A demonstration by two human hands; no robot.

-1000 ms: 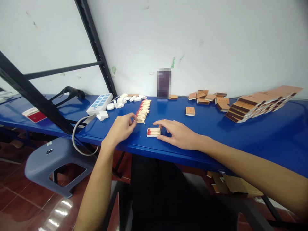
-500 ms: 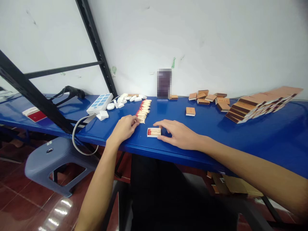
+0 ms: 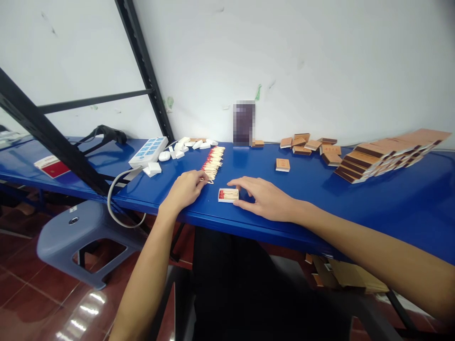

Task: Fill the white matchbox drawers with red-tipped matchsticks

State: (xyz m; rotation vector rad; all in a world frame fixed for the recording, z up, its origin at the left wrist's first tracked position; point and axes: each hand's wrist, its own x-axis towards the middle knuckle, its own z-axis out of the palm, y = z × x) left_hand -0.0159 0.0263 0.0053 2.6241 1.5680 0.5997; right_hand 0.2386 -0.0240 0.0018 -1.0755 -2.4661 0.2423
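My left hand (image 3: 185, 190) rests on the blue table (image 3: 391, 199) with its fingertips pinched at the near end of a row of loose matches (image 3: 212, 163). A small white matchbox tray (image 3: 228, 194) with red-tipped matches in it lies near the table's front edge. My right hand (image 3: 265, 197) cups the tray's right side, thumb at its near corner and fingers curled over its far side.
A white power strip (image 3: 148, 152) with a grey cable and several small white trays (image 3: 185, 145) lie at the left. Brown matchbox sleeves (image 3: 309, 143) and a long slanted stack of them (image 3: 387, 154) sit at the right. A grey stool (image 3: 76, 232) stands below left.
My left hand has crept a little right along the near end of the match row, fingers closing on it. The right hand and the tray have stayed put.
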